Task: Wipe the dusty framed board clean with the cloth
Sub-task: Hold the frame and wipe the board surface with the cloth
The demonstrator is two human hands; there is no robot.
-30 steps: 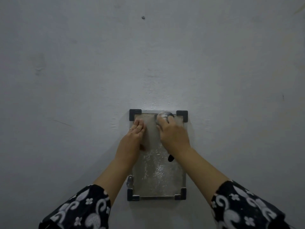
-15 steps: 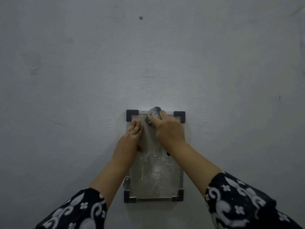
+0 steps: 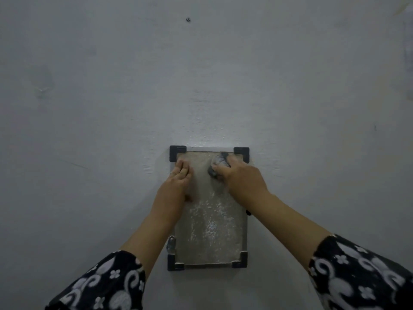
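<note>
The dusty framed board (image 3: pixel 212 233) lies on a pale grey surface, a metal rim with black corner caps around it. White dust speckles its lower half. My left hand (image 3: pixel 176 182) rests flat on the board's upper left, fingers straight. My right hand (image 3: pixel 242 177) grips a small crumpled grey cloth (image 3: pixel 218 165) and presses it on the board near the upper right corner. Most of the cloth is hidden under my fingers.
The pale grey surface (image 3: pixel 89 130) spreads on all sides of the board. A small dark screw (image 3: pixel 188 19) sits far above. A metal clip (image 3: pixel 171 242) sticks out at the board's lower left edge.
My right hand slid the cloth left along the top edge, then back right and slightly down. My left hand stayed flat on the upper left.
</note>
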